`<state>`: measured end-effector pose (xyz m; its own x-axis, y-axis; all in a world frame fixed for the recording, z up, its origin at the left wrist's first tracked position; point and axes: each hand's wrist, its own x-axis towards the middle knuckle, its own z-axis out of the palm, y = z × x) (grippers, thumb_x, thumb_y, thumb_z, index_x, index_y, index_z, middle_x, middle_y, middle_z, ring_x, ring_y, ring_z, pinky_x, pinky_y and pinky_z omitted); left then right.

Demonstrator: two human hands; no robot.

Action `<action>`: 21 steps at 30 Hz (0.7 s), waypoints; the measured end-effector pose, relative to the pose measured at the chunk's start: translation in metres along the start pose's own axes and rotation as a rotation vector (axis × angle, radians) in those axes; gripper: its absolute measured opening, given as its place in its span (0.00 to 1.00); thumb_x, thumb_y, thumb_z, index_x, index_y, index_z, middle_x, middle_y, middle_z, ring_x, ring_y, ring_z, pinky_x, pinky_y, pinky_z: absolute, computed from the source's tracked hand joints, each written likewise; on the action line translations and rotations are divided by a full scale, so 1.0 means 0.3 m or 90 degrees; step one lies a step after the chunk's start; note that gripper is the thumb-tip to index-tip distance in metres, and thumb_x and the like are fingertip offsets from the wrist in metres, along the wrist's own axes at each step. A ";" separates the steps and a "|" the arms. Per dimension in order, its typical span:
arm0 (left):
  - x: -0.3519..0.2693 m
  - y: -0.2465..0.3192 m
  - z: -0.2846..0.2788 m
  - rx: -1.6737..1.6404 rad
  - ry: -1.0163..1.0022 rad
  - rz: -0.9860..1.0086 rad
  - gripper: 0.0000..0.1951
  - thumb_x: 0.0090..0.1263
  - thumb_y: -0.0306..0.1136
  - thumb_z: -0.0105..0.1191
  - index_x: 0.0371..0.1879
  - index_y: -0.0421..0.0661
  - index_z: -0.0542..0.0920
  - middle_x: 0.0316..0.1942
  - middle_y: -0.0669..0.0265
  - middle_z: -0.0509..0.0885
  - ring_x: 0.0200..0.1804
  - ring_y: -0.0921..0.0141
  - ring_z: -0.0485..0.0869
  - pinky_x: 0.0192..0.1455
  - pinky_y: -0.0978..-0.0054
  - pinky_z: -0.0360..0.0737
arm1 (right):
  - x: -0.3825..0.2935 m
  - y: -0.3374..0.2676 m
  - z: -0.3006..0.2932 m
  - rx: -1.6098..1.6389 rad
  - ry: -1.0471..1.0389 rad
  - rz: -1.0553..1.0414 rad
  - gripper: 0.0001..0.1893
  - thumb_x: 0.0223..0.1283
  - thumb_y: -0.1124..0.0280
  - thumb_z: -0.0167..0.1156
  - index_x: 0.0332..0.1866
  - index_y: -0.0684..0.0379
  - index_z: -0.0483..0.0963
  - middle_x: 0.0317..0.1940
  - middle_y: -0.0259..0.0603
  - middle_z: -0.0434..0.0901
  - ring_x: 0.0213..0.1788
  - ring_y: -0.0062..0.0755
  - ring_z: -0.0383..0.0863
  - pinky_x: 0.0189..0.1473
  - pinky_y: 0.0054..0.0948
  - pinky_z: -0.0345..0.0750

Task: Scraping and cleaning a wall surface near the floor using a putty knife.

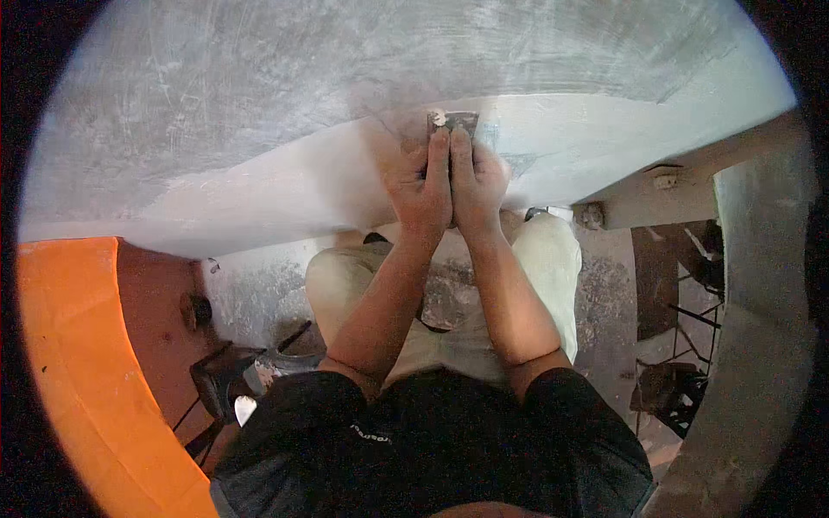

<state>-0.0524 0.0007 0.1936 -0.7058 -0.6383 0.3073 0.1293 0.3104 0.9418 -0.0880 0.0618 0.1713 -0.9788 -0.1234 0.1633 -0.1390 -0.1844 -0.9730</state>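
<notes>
My left hand (421,184) and my right hand (478,188) are side by side in front of me. Between them they grip a small dark putty scraper (463,121), both thumbs lying parallel along it. A lump of whitish paste (438,117) sits on the scraper's left half. Its far edge is at or very near the line where a grey, streaked plaster surface (259,84) meets a smoother pale band (570,136). Whether it touches is not clear. The fingers are mostly hidden beneath the scraper, and its handle, if any, cannot be seen.
An orange panel (71,311) curves along the left, a grey wall (764,291) along the right. Dark chairs (227,375) stand behind me at lower left, with more dark furniture (673,388) at lower right. A white socket-like fitting (665,181) is on the right.
</notes>
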 end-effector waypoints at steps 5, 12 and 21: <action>-0.033 -0.015 -0.018 0.056 -0.014 -0.050 0.14 0.76 0.35 0.55 0.34 0.35 0.85 0.26 0.68 0.84 0.29 0.80 0.75 0.31 0.77 0.74 | -0.029 0.001 -0.003 -0.013 -0.003 0.051 0.18 0.73 0.60 0.54 0.40 0.68 0.79 0.24 0.51 0.80 0.27 0.33 0.77 0.33 0.36 0.75; -0.070 -0.233 -0.083 -0.313 -0.059 -0.293 0.17 0.76 0.42 0.53 0.39 0.38 0.84 0.30 0.69 0.83 0.31 0.77 0.79 0.36 0.77 0.77 | -0.068 0.042 -0.002 -0.004 -0.060 0.085 0.16 0.73 0.62 0.54 0.42 0.68 0.78 0.26 0.50 0.81 0.28 0.33 0.80 0.34 0.37 0.76; -0.367 -0.684 -0.202 0.153 -0.580 -0.150 0.23 0.78 0.47 0.46 0.44 0.36 0.82 0.32 0.66 0.83 0.36 0.72 0.81 0.41 0.74 0.78 | -0.126 0.121 -0.081 -0.405 -0.283 -0.061 0.14 0.62 0.69 0.61 0.47 0.66 0.73 0.36 0.63 0.81 0.41 0.63 0.81 0.42 0.42 0.79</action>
<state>0.0411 -0.0354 -0.0253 -0.9772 0.0569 -0.2048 -0.1588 0.4447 0.8815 -0.0596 0.0836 0.1259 -0.8253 -0.5383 0.1703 -0.4100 0.3639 -0.8364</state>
